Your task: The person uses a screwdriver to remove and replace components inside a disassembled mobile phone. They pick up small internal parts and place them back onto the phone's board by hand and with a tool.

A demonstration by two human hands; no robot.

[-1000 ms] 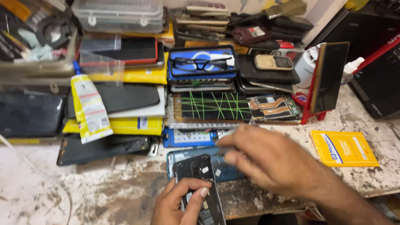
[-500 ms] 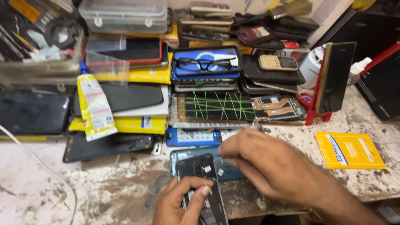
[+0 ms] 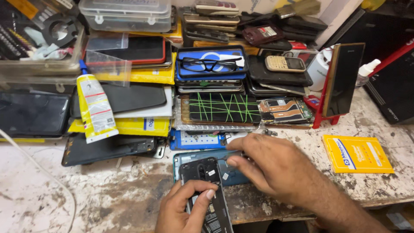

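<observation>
Two hands work over one opened phone (image 3: 207,194) at the near edge of the bench (image 3: 86,194). Phone lies back-off, internals up, long axis running near-to-far and leaning slightly left at the far end; camera end points away from the person, lower end runs out of view at the bottom.

Left hand (image 3: 183,211): closed around the phone's lower half from the left, thumb across the board, fingers curled under. Gripping.

Right hand (image 3: 276,166): comes in from the right, fingers pinched shut on thin metal tweezers (image 3: 228,156). Tips point left, toward the phone's far right corner, just beside it; contact cannot be confirmed. Tweezer axis runs roughly crosswise to the phone's.

Right hand is the nearer one to the phone's upper end; left hand holds the lower part.

Under the phone: a teal back cover (image 3: 233,172). Behind: blue mat (image 3: 196,140), a screen bound with green bands (image 3: 224,108), glue tube (image 3: 95,108), yellow packet (image 3: 355,154) to the right.
</observation>
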